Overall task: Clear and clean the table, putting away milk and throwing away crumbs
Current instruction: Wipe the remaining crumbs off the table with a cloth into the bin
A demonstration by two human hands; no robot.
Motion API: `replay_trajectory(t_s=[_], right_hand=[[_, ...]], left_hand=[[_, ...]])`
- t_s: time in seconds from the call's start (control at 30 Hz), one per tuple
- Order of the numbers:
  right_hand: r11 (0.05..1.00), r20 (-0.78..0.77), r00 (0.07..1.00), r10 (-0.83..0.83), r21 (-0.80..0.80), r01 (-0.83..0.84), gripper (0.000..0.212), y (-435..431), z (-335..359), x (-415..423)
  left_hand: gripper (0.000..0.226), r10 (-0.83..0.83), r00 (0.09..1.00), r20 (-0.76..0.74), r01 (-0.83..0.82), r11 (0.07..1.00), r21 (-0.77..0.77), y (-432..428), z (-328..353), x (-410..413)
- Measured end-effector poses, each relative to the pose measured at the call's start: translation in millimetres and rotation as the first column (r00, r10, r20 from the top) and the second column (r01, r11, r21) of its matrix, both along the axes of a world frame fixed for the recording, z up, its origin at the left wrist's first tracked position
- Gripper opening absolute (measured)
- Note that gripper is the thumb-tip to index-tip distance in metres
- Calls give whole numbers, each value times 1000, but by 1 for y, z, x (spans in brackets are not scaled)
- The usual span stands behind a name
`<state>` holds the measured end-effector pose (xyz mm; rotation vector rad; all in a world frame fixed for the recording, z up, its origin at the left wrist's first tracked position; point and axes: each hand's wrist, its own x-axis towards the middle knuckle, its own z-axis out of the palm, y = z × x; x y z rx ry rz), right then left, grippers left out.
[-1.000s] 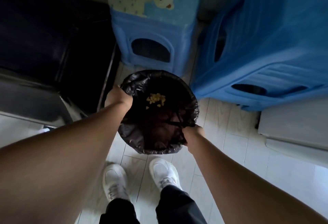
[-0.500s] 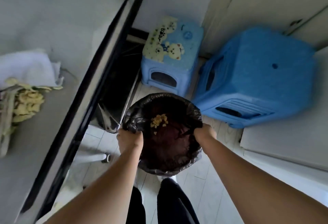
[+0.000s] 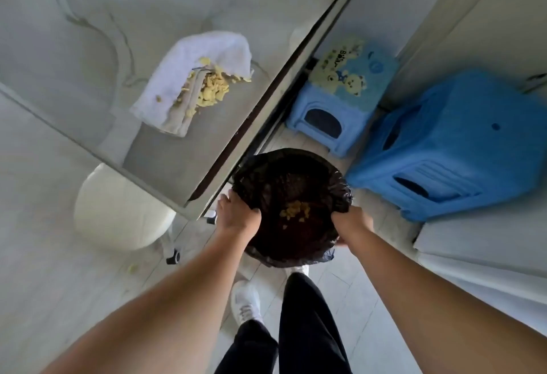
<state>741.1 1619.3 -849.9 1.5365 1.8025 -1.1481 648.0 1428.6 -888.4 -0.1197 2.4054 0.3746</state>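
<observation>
Nearest, the left hand (image 3: 236, 216) and right hand (image 3: 350, 222) each clutch the rim of the black-lined bin (image 3: 290, 178), some crumbs (image 3: 296, 213) already inside, just beside the bench (image 3: 88, 18) edge; crumb disposal seems underway, and next the crumb heap (image 3: 211, 91) on the white cloth (image 3: 204, 48) beyond needs tipping in.

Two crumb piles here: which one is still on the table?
The larger pile on the white cloth; the smaller pile lies in the black bin bag.
</observation>
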Motion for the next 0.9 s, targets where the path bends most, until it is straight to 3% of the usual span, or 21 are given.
replay_trajectory(t_s=[0.1,0.2,0.33,0.4,0.43,0.6,0.67,0.77,0.8,0.9], right_hand=[[991,-8,999,45,128,-44,31,-32,14,-2],[943,37,985,167,286,-171,41,-58,41,-12],[912,-9,981,196,369,-179,47,-73,69,-28],[903,-12,977,214,384,-193,46,-73,77,-36],[896,-14,975,220,398,-196,46,-71,80,-40],[896,-129,971,204,424,-132,40,-61,86,-65],[896,-184,958,219,426,-123,34,-59,88,-73],[892,-268,931,249,438,-112,25,-57,85,-85],[892,-295,921,256,440,-106,21,-57,85,-87],[900,-361,901,240,430,-68,18,-54,80,-90]], left_hand=[[70,-341,938,-63,340,940,-29,-22,27,14],[52,-682,628,-376,728,685,-25,-35,69,17],[41,-744,314,-590,929,369,29,-39,122,-11],[37,-654,220,-724,941,339,-21,-39,143,-37],[36,-596,207,-776,928,371,-38,-39,150,-53],[40,-400,277,-874,656,743,-132,-36,159,-146],[46,-333,425,-842,555,831,-48,-36,150,-172],[54,-222,711,-668,470,856,216,-34,128,-199],[55,-232,755,-613,468,846,256,-32,121,-205],[53,-334,719,-610,535,825,180,-23,103,-213]])
